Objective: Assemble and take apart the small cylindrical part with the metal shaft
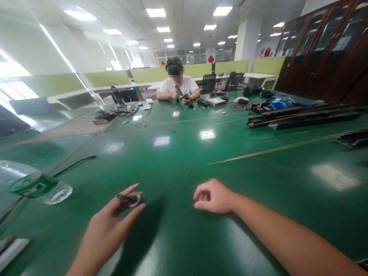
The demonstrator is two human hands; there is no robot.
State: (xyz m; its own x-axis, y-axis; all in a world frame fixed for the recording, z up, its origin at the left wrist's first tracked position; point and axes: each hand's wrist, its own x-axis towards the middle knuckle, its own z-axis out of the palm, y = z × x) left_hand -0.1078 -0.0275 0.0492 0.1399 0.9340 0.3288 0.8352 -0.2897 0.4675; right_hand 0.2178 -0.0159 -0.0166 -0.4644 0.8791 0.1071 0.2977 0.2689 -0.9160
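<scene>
My left hand [115,218] is raised above the green table [178,172] at the lower left. Its thumb and fingers close around a small dark cylindrical piece [133,199] with a pale ring at its near end and a thin stem to the left; its exact kind is unclear. My right hand [214,197] rests close to the tabletop, right of the middle. Its fingers are loosely curled, the thumb lies a little below them, and nothing shows inside.
A clear plastic bottle [40,186] with a green label lies at left, near a black cable [74,165]. Thin brass-coloured rods [258,150] and black channels [299,117] lie right. Across the table a person [178,82] handles a power drill [178,91] beside scattered tools.
</scene>
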